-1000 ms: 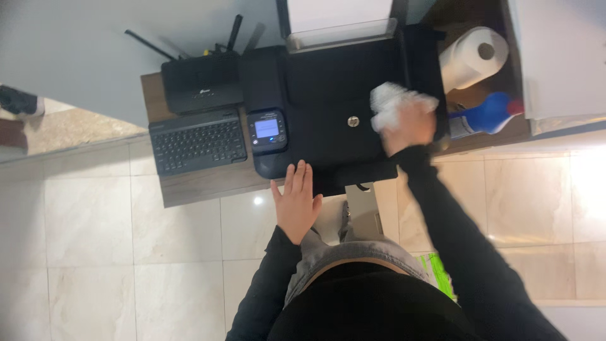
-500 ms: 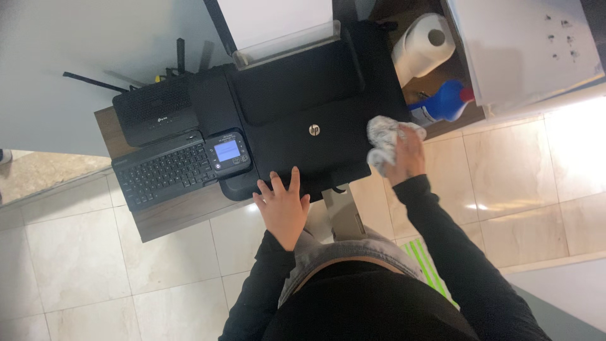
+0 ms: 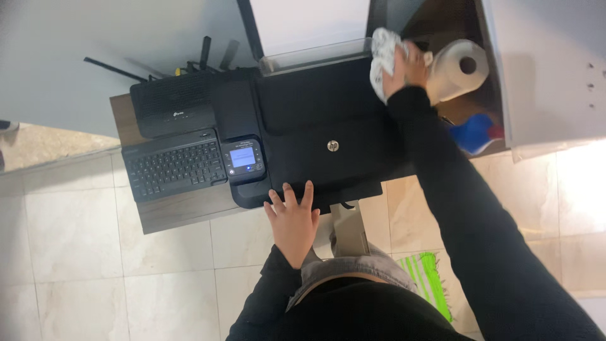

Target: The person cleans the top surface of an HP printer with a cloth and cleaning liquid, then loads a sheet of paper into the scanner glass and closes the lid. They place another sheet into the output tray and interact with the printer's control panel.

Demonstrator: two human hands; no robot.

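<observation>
Tiled floor, small wooden table | step: wiping black printer, far right corner | right hand clenched on white cloth | left hand flat, fingers spread, apparently steadying front edge | next: steady pressure across lid.

So the small wooden worktop is packed: black printer takes up most of it, a black router sits at the back left, and a dark keyboard lies in front of that. Pale tiled floor underneath.
</observation>
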